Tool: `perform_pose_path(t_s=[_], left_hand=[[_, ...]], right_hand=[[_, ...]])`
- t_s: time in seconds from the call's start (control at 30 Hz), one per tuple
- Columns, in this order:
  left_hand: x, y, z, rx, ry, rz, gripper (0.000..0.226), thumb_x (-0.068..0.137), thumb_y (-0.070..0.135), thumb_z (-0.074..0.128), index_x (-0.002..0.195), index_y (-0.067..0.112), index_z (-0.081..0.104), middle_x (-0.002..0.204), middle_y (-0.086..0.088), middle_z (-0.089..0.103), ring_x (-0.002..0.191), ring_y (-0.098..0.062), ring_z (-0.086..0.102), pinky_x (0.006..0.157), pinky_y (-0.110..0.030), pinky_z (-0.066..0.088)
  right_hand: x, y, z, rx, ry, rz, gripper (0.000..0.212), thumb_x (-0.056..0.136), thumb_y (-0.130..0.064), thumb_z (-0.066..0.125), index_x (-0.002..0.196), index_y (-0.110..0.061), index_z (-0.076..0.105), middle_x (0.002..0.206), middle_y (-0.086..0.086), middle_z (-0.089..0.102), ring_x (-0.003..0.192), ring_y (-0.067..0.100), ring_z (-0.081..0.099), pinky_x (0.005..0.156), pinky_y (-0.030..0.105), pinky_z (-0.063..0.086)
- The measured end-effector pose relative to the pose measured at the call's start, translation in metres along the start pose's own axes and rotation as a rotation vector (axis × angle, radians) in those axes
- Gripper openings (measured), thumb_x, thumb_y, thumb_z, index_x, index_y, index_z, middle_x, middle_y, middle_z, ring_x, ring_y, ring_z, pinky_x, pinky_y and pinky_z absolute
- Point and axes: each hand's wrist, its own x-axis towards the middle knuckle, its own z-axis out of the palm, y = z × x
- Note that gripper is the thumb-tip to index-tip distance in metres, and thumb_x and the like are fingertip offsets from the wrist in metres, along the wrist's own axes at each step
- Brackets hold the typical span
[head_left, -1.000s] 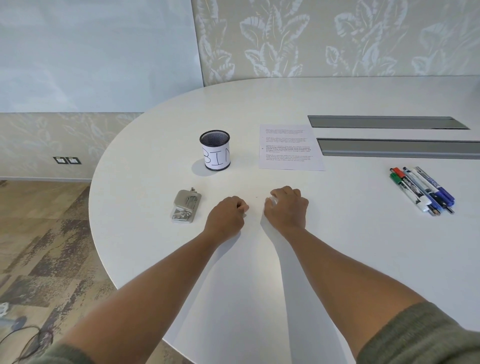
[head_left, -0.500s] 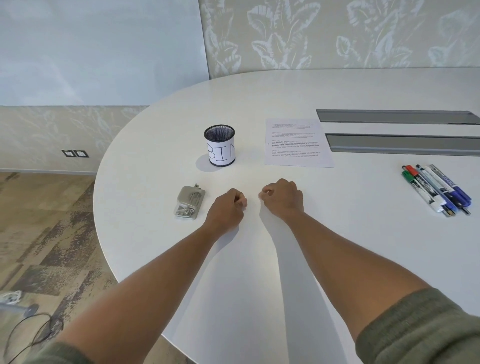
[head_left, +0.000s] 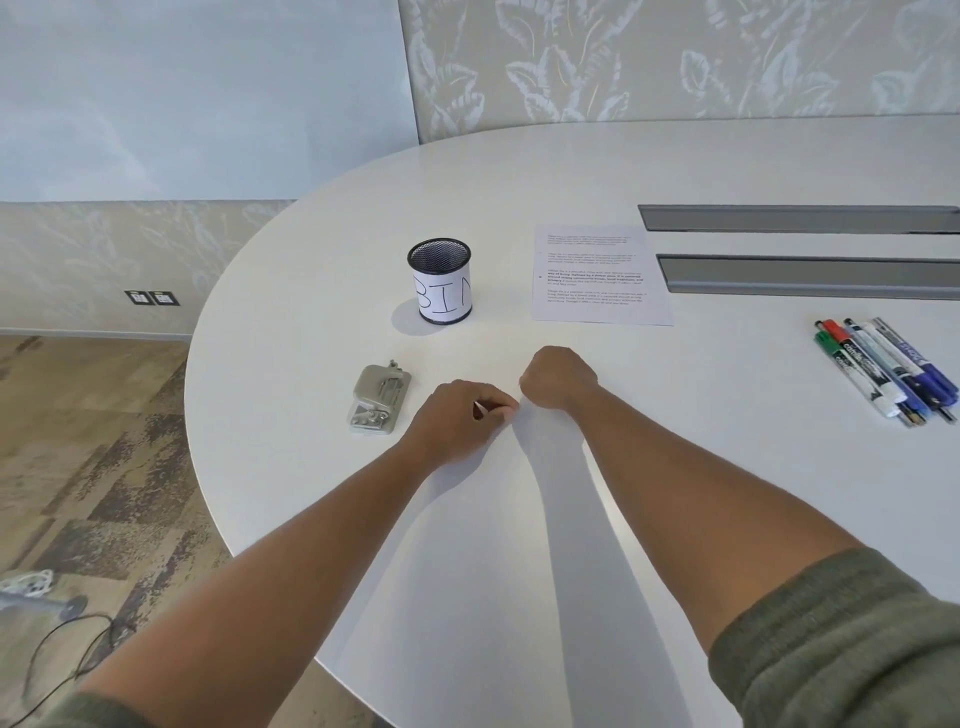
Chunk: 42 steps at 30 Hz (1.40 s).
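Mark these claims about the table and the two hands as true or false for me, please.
1. The mesh cup carries the letters BIN. True.
2. The markers stand inside the cup. False: they lie flat on the table, far to the right.
3. The hole punch lies to the left of the left hand. True.
4. The right hand rests on the printed sheet. False: it sits apart from the sheet, closer to the person.
5. Both hands have straight fingers. False: both are curled, and the left hand pinches a small white scrap.
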Motion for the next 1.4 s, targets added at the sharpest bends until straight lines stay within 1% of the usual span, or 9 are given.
perform_pose_path(t_s=[0.17, 0.27, 0.37, 0.57, 0.7, 0.8, 1.03, 1.2, 1.4], left_hand=[[-0.003, 0.005, -0.004, 0.186, -0.034, 0.157, 0.020, 0.090, 0.030, 0.058, 0.096, 0.038, 0.076, 0.088, 0.015, 0.067, 0.072, -0.005, 0.061, 0.071, -0.020, 0.047], [-0.004, 0.006, -0.006, 0.312, -0.087, 0.241, 0.033, 0.092, 0.020, 0.056, 0.110, 0.042, 0.073, 0.090, 0.017, 0.056, 0.071, -0.009, 0.056, 0.068, -0.020, 0.040], [-0.005, 0.008, -0.005, 0.408, -0.108, 0.303, 0.048, 0.088, 0.008, 0.052, 0.117, 0.042, 0.070, 0.089, 0.011, 0.054, 0.071, -0.018, 0.058, 0.066, -0.028, 0.045], [-0.010, 0.008, -0.006, 0.496, -0.079, 0.402, 0.051, 0.089, 0.005, 0.049, 0.119, 0.039, 0.071, 0.093, 0.004, 0.056, 0.065, -0.023, 0.056, 0.058, -0.030, 0.042], [-0.016, 0.006, -0.008, 0.519, -0.061, 0.462, 0.049, 0.089, 0.004, 0.050, 0.118, 0.036, 0.072, 0.092, -0.001, 0.056, 0.059, -0.024, 0.050, 0.054, -0.029, 0.038], [-0.021, 0.001, -0.010, 0.516, -0.030, 0.497, 0.050, 0.085, 0.000, 0.051, 0.114, 0.034, 0.074, 0.088, -0.002, 0.056, 0.056, -0.019, 0.041, 0.053, -0.025, 0.031], [-0.025, -0.003, -0.014, 0.504, 0.001, 0.459, 0.042, 0.086, 0.002, 0.053, 0.106, 0.031, 0.076, 0.090, 0.001, 0.057, 0.060, -0.026, 0.057, 0.054, -0.025, 0.036], [-0.018, -0.009, -0.020, 0.508, 0.087, 0.268, 0.041, 0.092, 0.007, 0.052, 0.117, 0.032, 0.074, 0.099, 0.000, 0.058, 0.071, -0.031, 0.064, 0.059, -0.035, 0.049], [0.002, -0.012, -0.024, 0.401, 0.152, 0.116, 0.052, 0.087, -0.002, 0.047, 0.116, 0.032, 0.073, 0.087, 0.007, 0.049, 0.080, -0.020, 0.061, 0.067, -0.035, 0.051]], right_hand=[[0.003, 0.008, -0.006, 0.114, -0.054, -0.022, 0.009, 0.085, -0.012, 0.052, 0.076, -0.009, 0.054, 0.081, 0.006, 0.056, 0.076, 0.025, 0.051, 0.064, 0.028, 0.040], [0.002, 0.009, -0.006, 0.147, -0.050, -0.006, 0.010, 0.084, -0.011, 0.053, 0.074, -0.010, 0.052, 0.076, 0.005, 0.052, 0.073, 0.024, 0.049, 0.060, 0.028, 0.038], [-0.001, 0.011, -0.007, 0.164, -0.045, -0.002, 0.019, 0.083, -0.010, 0.053, 0.066, -0.012, 0.045, 0.068, 0.003, 0.046, 0.069, 0.024, 0.044, 0.054, 0.027, 0.034], [-0.004, 0.017, -0.010, 0.243, -0.040, 0.020, 0.031, 0.084, -0.010, 0.055, 0.059, -0.015, 0.036, 0.059, 0.001, 0.038, 0.063, 0.023, 0.037, 0.050, 0.027, 0.030], [-0.007, 0.018, -0.008, 0.229, -0.023, 0.015, 0.011, 0.087, -0.012, 0.057, 0.076, -0.011, 0.053, 0.078, 0.006, 0.054, 0.073, 0.025, 0.047, 0.064, 0.028, 0.039], [-0.007, 0.019, -0.006, 0.216, -0.009, 0.011, 0.006, 0.086, -0.011, 0.055, 0.080, -0.010, 0.055, 0.082, 0.007, 0.056, 0.074, 0.024, 0.049, 0.065, 0.028, 0.040], [-0.009, 0.019, -0.004, 0.252, 0.002, 0.036, 0.008, 0.083, -0.010, 0.054, 0.076, -0.011, 0.053, 0.073, 0.003, 0.053, 0.070, 0.024, 0.048, 0.054, 0.024, 0.037], [-0.010, 0.021, -0.007, 0.382, -0.005, 0.071, 0.033, 0.080, -0.006, 0.054, 0.057, -0.017, 0.034, 0.059, 0.000, 0.037, 0.055, 0.019, 0.034, 0.048, 0.024, 0.027], [-0.007, 0.015, -0.012, 0.523, 0.007, 0.082, 0.033, 0.079, -0.004, 0.050, 0.058, -0.019, 0.030, 0.067, 0.004, 0.036, 0.064, 0.022, 0.033, 0.050, 0.025, 0.024]])
